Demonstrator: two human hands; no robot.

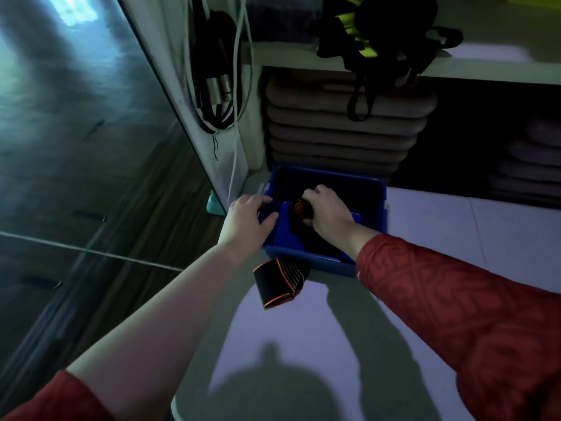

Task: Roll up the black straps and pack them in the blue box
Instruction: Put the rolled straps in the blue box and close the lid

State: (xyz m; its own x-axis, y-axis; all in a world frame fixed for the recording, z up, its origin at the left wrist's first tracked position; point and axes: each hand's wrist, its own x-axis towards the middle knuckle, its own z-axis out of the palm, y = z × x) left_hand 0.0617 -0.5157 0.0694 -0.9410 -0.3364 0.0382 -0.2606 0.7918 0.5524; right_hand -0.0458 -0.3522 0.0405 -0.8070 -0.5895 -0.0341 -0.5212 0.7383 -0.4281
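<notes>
The blue box [376, 208] stands on a white surface below a shelf. My right hand [326, 212] is inside the box, closed around a rolled black strap [302, 209] with an orange spiral end. The box's left rim is under my left hand [247, 221], thumb over the edge. A second black strap [277, 284] with orange trim lies loosely folded on the surface, against the box's near wall. The box's dark inside hides whatever else lies in it.
Stacked beige pads [340, 126] fill the space behind the box. Black and yellow gear [376, 34] hangs over the shelf edge above. Cables [217, 86] hang on the panel to the left. A dark floor lies far left.
</notes>
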